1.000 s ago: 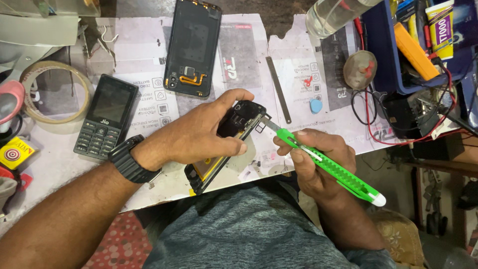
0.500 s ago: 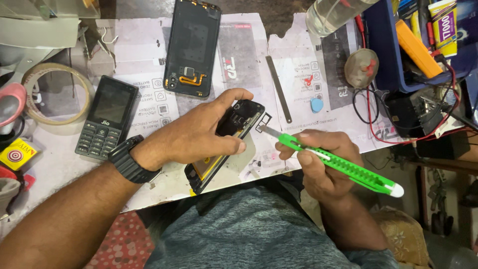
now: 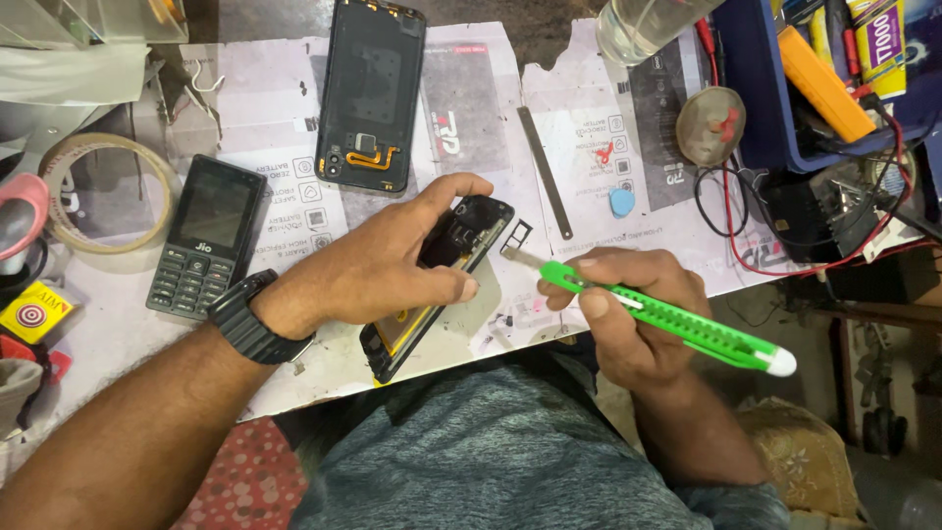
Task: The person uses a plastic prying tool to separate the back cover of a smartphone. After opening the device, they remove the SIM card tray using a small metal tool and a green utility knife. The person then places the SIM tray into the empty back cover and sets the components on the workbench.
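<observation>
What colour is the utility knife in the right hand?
Bright green with a white end cap: utility knife, right hand, head view.

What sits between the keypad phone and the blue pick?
In the head view, the black back cover lies between the keypad phone and blue pick; nearer the pick, a thin metal strip too.

A dark, unlit rectangular screen fills the upper half of the black keypad phone (image 3: 204,238) lying at the left of the table. Near the left edge sits a small yellow square packet with a red and white target mark (image 3: 33,310). At the far right, a yellow carton with red lettering (image 3: 876,44) stands in the blue plastic bin (image 3: 756,108). White printed paper sheets with grey and red marks (image 3: 589,128) cover the tabletop.
</observation>
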